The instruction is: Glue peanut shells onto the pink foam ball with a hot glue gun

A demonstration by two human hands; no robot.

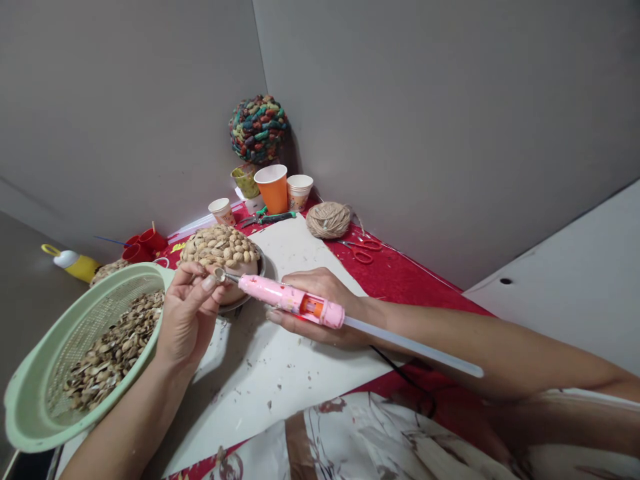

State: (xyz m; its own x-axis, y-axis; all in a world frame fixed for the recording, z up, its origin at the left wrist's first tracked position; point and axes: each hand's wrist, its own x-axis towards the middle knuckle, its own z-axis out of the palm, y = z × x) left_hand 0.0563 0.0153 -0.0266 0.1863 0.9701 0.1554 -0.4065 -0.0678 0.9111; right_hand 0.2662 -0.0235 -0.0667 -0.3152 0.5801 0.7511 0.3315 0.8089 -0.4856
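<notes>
My left hand (187,313) pinches a small pale nut shell (219,274) between thumb and fingertips. In my right hand (325,300) is a pink hot glue gun (280,293), its metal nozzle touching or just at the shell. A long clear glue stick (415,347) sticks out of the gun's back end. Behind my left fingers sits a rounded form (243,269), its upper part covered with shells (220,245), in a dish. To the left, a green plastic colander (75,427) holds many loose shells (115,353).
A white sheet (280,360) with crumbs covers the red cloth (390,273). Red-handled scissors (363,250), a twine ball (328,220), pliers (273,217), an orange cup (273,189) and a multicoloured ball (259,130) stand toward the corner walls. A yellow-and-white bottle (75,263) lies left.
</notes>
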